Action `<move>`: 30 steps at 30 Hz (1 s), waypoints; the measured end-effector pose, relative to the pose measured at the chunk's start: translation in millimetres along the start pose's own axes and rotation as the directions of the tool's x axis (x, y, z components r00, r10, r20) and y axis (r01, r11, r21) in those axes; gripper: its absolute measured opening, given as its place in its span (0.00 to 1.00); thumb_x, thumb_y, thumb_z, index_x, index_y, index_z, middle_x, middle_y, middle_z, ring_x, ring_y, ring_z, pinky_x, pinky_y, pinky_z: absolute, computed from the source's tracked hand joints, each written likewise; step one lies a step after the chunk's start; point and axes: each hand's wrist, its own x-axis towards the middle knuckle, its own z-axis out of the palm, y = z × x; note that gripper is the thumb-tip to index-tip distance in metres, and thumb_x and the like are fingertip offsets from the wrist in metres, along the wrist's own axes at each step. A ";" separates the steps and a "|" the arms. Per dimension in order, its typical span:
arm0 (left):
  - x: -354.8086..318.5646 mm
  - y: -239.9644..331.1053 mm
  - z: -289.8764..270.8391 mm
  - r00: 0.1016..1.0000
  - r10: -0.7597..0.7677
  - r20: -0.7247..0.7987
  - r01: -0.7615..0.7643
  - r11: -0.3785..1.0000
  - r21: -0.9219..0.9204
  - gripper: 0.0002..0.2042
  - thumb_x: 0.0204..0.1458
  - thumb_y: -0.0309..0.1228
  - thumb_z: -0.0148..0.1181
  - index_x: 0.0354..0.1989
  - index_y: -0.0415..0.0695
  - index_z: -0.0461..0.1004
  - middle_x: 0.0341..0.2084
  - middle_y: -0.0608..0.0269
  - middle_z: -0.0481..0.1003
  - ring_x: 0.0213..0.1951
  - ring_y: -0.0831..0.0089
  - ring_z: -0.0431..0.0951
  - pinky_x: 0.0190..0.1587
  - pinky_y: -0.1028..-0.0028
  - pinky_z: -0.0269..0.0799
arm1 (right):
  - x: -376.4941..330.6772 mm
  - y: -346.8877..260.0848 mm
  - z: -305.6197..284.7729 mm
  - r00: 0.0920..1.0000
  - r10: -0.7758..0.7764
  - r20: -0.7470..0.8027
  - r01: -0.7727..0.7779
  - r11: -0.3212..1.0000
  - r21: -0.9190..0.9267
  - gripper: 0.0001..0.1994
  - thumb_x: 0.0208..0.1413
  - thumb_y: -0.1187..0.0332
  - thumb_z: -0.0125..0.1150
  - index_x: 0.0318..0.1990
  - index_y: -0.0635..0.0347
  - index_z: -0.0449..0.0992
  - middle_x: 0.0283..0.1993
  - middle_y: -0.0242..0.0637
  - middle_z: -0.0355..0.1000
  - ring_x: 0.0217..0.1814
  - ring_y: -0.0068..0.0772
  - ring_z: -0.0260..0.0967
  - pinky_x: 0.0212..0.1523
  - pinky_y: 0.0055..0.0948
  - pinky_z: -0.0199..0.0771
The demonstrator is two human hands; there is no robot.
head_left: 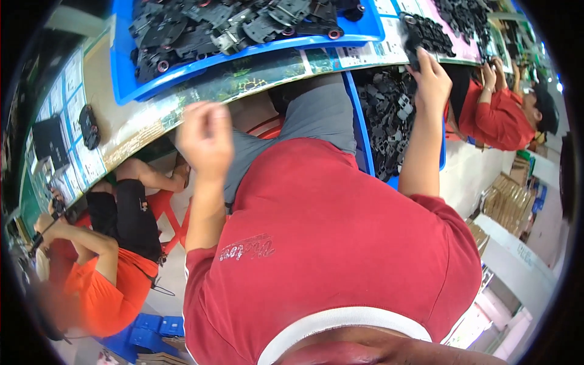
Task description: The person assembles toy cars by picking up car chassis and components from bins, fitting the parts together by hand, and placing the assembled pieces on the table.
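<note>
While the fingers of the right hand (420, 64) grasp a black part (413, 47) at the counter (99, 67)'s near edge — right of the blue tray (123, 67) — the left hand (208, 140) hangs farther left, fingers curled, whether around anything I cannot tell.

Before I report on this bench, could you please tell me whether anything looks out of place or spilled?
Nothing stands out: black parts lie heaped inside the blue tray, and the right hand holds another black piece.
</note>
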 end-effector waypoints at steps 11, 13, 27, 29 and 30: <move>3.8 24.4 36.3 0.713 -0.434 0.551 0.683 0.253 -0.685 0.17 0.64 0.34 0.50 0.59 0.45 0.63 0.50 0.56 0.75 0.46 0.64 0.80 0.34 0.65 0.85 | -131.2 -63.3 105.2 0.353 -0.572 0.741 0.783 0.614 0.101 0.17 0.45 0.64 0.76 0.43 0.58 0.82 0.52 0.44 0.74 0.55 0.46 0.73 0.54 0.39 0.74; 3.2 7.6 12.8 0.753 -0.504 0.422 0.596 0.253 -0.762 0.17 0.64 0.35 0.49 0.59 0.45 0.63 0.49 0.56 0.76 0.46 0.63 0.81 0.29 0.66 0.84 | -86.3 -54.8 131.8 0.272 -0.694 0.667 0.896 0.436 0.088 0.17 0.51 0.70 0.69 0.50 0.56 0.80 0.54 0.43 0.74 0.57 0.46 0.71 0.57 0.39 0.72; 16.3 -144.2 -169.6 0.573 -0.818 -0.049 0.743 0.543 -0.391 0.17 0.62 0.36 0.58 0.53 0.38 0.70 0.41 0.59 0.78 0.35 0.70 0.80 0.31 0.73 0.75 | 15.7 -79.5 165.8 0.505 -0.561 0.656 0.804 0.583 -0.120 0.12 0.51 0.71 0.64 0.43 0.64 0.79 0.42 0.48 0.76 0.48 0.51 0.72 0.50 0.40 0.72; 22.6 -158.5 -180.6 0.573 -0.818 -0.041 0.761 0.550 -0.343 0.19 0.62 0.38 0.60 0.53 0.36 0.70 0.41 0.56 0.78 0.36 0.66 0.81 0.33 0.70 0.77 | 22.3 -68.6 133.1 0.781 -0.440 0.443 0.572 0.788 -0.227 0.14 0.57 0.68 0.63 0.49 0.65 0.77 0.43 0.45 0.77 0.44 0.43 0.75 0.48 0.38 0.75; 25.6 -171.2 -187.3 0.583 -0.811 -0.044 0.763 0.565 -0.315 0.20 0.62 0.39 0.60 0.53 0.35 0.70 0.42 0.54 0.77 0.37 0.63 0.81 0.34 0.68 0.78 | 34.1 -48.0 111.6 0.807 -0.448 0.386 0.550 0.807 -0.215 0.14 0.63 0.68 0.59 0.53 0.65 0.75 0.45 0.40 0.78 0.44 0.34 0.77 0.49 0.35 0.77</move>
